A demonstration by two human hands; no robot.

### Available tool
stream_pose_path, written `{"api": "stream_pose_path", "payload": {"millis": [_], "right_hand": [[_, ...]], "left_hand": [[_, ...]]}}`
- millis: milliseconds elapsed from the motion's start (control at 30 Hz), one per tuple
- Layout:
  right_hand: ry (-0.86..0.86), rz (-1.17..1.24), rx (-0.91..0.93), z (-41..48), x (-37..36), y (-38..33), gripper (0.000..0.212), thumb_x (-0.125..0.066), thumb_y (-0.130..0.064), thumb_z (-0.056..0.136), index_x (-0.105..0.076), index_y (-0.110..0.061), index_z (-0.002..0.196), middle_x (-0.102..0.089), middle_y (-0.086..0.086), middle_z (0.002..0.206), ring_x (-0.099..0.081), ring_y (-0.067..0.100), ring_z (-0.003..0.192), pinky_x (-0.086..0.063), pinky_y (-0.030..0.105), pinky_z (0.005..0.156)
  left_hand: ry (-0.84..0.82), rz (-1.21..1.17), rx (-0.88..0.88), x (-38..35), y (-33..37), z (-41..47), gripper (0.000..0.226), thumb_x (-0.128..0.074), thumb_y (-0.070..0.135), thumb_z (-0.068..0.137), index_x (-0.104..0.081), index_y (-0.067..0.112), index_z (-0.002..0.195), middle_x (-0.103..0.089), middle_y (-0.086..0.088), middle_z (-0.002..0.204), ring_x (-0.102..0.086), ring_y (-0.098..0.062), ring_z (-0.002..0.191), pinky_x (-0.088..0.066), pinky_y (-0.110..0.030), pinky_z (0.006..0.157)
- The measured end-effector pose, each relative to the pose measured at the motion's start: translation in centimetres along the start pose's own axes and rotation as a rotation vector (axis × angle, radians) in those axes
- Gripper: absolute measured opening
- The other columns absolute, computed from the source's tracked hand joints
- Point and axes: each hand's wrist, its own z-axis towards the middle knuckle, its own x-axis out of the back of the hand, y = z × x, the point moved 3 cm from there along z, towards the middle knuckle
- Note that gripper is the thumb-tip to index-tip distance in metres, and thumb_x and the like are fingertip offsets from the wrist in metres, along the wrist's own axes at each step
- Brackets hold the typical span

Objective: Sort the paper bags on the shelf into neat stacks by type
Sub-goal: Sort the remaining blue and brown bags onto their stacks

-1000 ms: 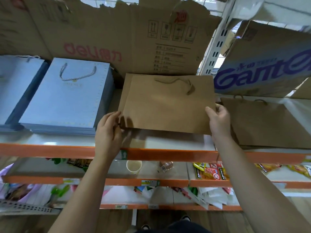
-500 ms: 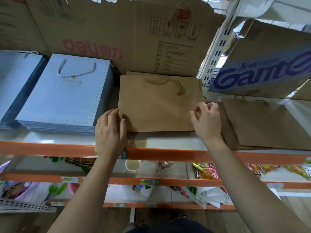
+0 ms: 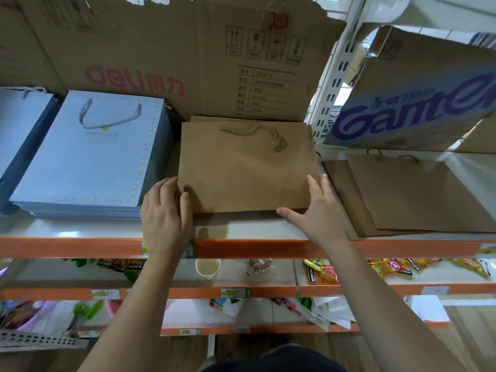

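Observation:
A small stack of brown kraft paper bags (image 3: 241, 167) lies flat in the middle of the top shelf (image 3: 249, 228), twisted handles pointing to the back. My left hand (image 3: 165, 216) rests against the stack's near left corner, fingers together. My right hand (image 3: 315, 210) presses its near right corner with fingers spread. Neither hand grips a bag. To the left sits a tall stack of light blue "PRINCE" bags (image 3: 91, 159), with another blue stack (image 3: 18, 130) beyond it. Larger brown bags (image 3: 418, 191) lie loosely overlapped on the right.
Cardboard sheets (image 3: 188, 57) stand behind the bags, and a "Ganten" box (image 3: 418, 98) leans at the upper right beside a white upright post (image 3: 331, 84). The orange shelf edge (image 3: 241, 249) runs across. Lower shelves hold a paper cup (image 3: 208, 268) and snack packets (image 3: 389, 267).
The top brown bag, held tilted a second ago, has been laid square on its stack. My right hand let go of its right edge and moved to the near right corner.

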Motion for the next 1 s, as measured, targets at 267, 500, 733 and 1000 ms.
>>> {"api": "stream_pose_path", "payload": {"millis": [267, 500, 733, 1000], "right_hand": [[0.095, -0.086, -0.011, 1.3, 0.2, -1.4, 0.105, -0.067, -0.073, 0.068, -0.031, -0.013, 0.146, -0.028, 0.012, 0.153, -0.035, 0.028, 0.138, -0.042, 0.040, 0.102], [0.035, 0.115, -0.024, 1.4, 0.1, -0.4, 0.104, -0.077, -0.061, 0.066, -0.029, -0.018, 0.147, -0.029, 0.015, 0.153, -0.031, 0.028, 0.140, -0.033, 0.039, 0.109], [0.079, 0.172, -0.021, 0.9, 0.3, -0.4, 0.099, -0.082, -0.052, 0.066, -0.033, -0.020, 0.146, -0.041, 0.006, 0.146, -0.041, 0.022, 0.132, -0.039, 0.034, 0.103], [0.026, 0.161, -0.013, 0.4, 0.6, 0.3, 0.100, -0.082, -0.054, 0.064, -0.034, -0.020, 0.145, -0.039, 0.007, 0.146, -0.042, 0.023, 0.131, -0.038, 0.035, 0.104]], "left_hand": [[0.006, 0.015, 0.006, 0.0, 0.0, 0.1, 0.041, -0.039, 0.032, 0.095, -0.052, 0.008, 0.125, -0.055, -0.011, 0.124, -0.049, -0.026, 0.112, -0.039, -0.039, 0.093], [-0.110, 0.001, 0.102, 0.0, 0.4, 0.2, 0.055, -0.034, 0.042, 0.097, -0.040, 0.008, 0.140, -0.042, -0.014, 0.144, -0.043, -0.030, 0.128, -0.039, -0.045, 0.100], [-0.354, 0.069, 0.127, -0.7, 0.5, 0.6, 0.077, -0.038, 0.054, 0.095, -0.012, 0.009, 0.153, -0.039, -0.015, 0.148, -0.045, -0.031, 0.128, -0.040, -0.044, 0.100], [-0.284, 0.047, 0.162, -0.2, 0.1, 0.4, 0.084, -0.062, 0.051, 0.085, -0.026, 0.012, 0.150, -0.051, -0.013, 0.136, -0.052, -0.031, 0.118, -0.047, -0.043, 0.090]]}}
